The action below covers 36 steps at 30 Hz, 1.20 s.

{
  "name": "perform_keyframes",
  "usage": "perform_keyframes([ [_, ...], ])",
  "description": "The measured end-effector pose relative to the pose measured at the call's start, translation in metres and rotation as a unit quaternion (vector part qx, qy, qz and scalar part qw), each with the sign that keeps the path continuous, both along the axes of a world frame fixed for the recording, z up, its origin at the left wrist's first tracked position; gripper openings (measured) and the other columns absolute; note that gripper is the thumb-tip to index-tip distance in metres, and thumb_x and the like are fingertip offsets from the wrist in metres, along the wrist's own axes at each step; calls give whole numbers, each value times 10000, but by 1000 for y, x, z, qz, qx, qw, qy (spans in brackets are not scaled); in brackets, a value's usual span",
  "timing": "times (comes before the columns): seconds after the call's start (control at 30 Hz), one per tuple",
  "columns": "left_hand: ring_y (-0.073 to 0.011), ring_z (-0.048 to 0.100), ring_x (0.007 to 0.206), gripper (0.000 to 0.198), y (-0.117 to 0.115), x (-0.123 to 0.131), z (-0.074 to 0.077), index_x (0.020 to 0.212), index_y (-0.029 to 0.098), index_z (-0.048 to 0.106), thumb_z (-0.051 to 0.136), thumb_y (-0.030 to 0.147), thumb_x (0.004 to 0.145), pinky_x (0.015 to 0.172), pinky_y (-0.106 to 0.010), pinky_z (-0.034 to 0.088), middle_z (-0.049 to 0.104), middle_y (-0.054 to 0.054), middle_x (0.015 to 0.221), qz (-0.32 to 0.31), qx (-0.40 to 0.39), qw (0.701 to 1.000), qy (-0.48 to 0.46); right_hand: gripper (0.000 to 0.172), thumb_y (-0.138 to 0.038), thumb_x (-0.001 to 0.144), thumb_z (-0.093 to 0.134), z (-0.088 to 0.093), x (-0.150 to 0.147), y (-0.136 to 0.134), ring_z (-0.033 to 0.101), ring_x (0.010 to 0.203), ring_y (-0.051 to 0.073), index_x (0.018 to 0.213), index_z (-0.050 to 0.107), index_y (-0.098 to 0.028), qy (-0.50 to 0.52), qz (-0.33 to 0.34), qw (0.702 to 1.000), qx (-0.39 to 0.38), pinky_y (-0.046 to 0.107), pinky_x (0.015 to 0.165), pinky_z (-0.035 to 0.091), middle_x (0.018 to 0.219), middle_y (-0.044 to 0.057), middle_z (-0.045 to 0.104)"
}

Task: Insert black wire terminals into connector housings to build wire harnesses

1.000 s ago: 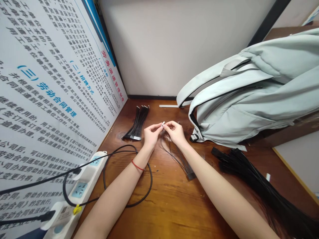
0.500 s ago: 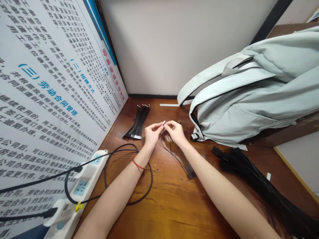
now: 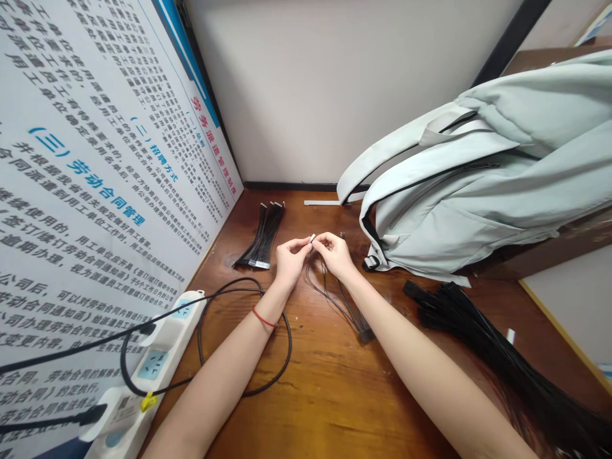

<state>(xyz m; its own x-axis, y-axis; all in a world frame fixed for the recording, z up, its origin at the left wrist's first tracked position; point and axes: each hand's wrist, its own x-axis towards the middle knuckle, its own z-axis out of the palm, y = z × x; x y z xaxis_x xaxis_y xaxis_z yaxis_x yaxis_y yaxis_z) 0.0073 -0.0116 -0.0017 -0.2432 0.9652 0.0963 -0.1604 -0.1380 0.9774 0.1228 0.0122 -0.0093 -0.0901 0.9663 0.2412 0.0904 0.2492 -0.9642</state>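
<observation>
Wooden bench [image 3: 335, 395] — left hand [image 3: 289, 258] and right hand [image 3: 337, 254] both pinched on small white tag [image 3: 312, 238] above thin wires [image 3: 340, 305]; one banded bundle [image 3: 265, 239] looks done, loose pile [image 3: 478, 331] left.

Brown wood table [image 3: 325, 395], plain grey wall [image 3: 325, 83] behind, printed board [image 3: 95, 159] at left.

A brown wooden table [image 3: 325, 395] set in a corner, with cables and a bag laid on it.

A tied bundle of black strips [image 3: 264, 236], possibly cable ties, is laid at the far left, and a white strip [image 3: 321, 203] is seen by the back wall. Thin black wires [image 3: 339, 299] are spread in the middle. A white power strip [image 3: 157, 350] and a looped black cord [image 3: 268, 376] are placed at the left edge. A pale backpack [image 3: 478, 191] and a loose black heap [image 3: 502, 357] are found at the right.
</observation>
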Motion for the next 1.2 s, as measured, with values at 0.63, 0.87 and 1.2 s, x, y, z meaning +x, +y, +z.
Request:
perform_keyframes([
  [0.63, -177, 651, 849, 227, 5, -1, -5, 833, 138, 669, 695, 228, 626, 827, -337, 491, 707, -92, 896, 29, 2, 995, -92, 179, -343, 691, 606, 9, -4, -6, 561, 623, 152, 686, 627, -166, -30, -6, 1000, -2, 283, 623, 444, 676, 30, 648],
  [0.87, -186, 658, 885, 257, 4, -1, -4, 859, 134, 655, 700, 247, 632, 845, -335, 487, 708, -104, 919, 20, -3, 994, -108, 210, -365, 708, 594, 9, -4, -6, 555, 605, 155, 697, 650, -163, -47, 6, 999, -10, 284, 608, 433, 664, 33, 653],
  [1.2, -189, 664, 883, 292, 5, -2, -2, 870, 133, 673, 726, 249, 607, 853, -324, 478, 716, -100, 909, 10, -8, 993, -113, 269, -412, 734, 576, 10, -2, -5, 567, 643, 161, 691, 660, -161, -53, 79, 995, -2, 290, 660, 431, 694, 33, 665],
])
